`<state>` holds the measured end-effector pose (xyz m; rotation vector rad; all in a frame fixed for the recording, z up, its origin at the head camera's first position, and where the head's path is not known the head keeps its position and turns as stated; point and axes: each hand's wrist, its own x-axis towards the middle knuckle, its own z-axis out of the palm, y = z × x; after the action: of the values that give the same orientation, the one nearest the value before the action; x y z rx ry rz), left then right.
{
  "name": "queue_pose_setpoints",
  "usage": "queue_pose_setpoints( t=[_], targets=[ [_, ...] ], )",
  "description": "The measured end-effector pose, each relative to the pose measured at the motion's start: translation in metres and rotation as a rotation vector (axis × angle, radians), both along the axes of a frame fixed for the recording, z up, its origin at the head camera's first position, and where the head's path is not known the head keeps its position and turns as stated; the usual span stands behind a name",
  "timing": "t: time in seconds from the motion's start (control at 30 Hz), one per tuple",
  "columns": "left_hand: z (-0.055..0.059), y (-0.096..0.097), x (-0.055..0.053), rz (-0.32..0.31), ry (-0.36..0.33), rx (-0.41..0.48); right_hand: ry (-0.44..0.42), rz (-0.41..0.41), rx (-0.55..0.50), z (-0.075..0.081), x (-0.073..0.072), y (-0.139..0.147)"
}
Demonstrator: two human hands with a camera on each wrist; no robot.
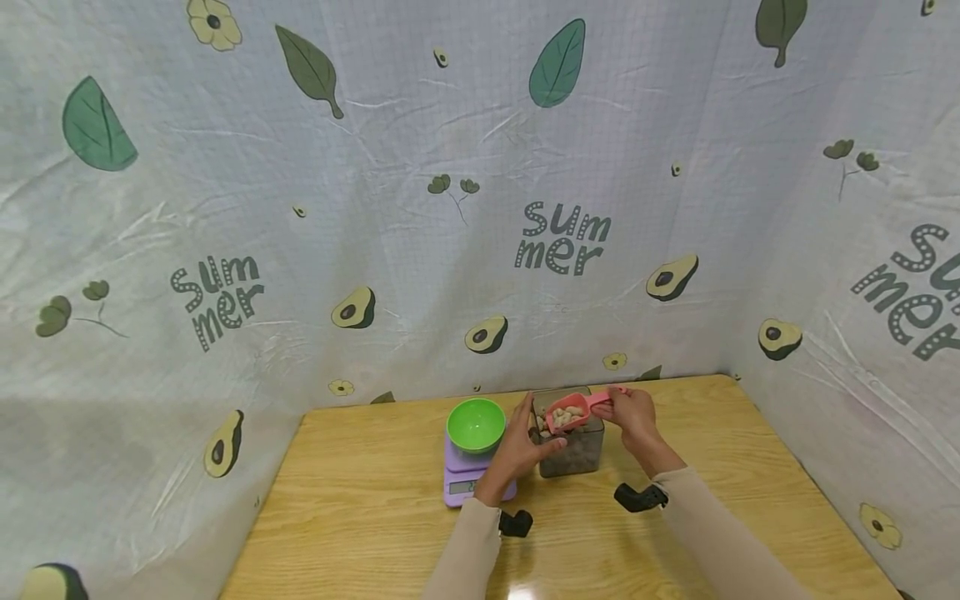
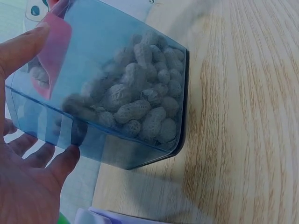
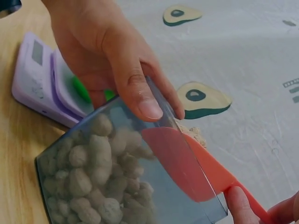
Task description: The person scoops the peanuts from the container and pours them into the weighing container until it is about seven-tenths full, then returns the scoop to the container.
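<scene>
At the Table [image 1: 360, 492], Peanuts [image 1: 568, 416] Ride a Pink Scoop [image 3: 210, 164]

My right hand [image 1: 632, 412] pinches its handle, the load in a see-through bin's [image 1: 572, 457] mouth. My left hand [image 1: 519, 443] clasps the bin's left side, thumb and fingers spread. Farther left, a green bowl [image 1: 477, 425] sits on a purple scale [image 1: 456, 459].

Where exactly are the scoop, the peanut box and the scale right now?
Scoop [image 3: 213, 169]: right wrist view, outer side of its orange blade.
Peanut box [image 1: 573, 456]: head view, its near wall.
Scale [image 3: 33, 77]: right wrist view, front panel beside its display.
</scene>
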<state>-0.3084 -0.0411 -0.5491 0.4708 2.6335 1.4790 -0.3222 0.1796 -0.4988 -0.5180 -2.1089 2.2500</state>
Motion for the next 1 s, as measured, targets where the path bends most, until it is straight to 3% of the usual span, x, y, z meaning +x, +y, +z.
queue_pose_setpoints(
  t=[0.17,0.43,0.7,1.0],
  targets=[
    [0.002,0.000,0.001,-0.003,-0.013,0.015,0.006,-0.016,-0.049,0.002,0.002,0.003],
    [0.010,-0.003,0.004,-0.004,-0.017,0.071,0.034,-0.004,-0.045,0.012,0.003,0.004],
    [0.032,-0.020,0.009,0.023,0.067,0.045,0.076,0.016,-0.131,0.026,0.002,-0.005],
    [0.047,-0.056,0.016,0.093,0.151,0.004,0.103,0.037,-0.207,0.038,0.000,-0.029]
  ],
)
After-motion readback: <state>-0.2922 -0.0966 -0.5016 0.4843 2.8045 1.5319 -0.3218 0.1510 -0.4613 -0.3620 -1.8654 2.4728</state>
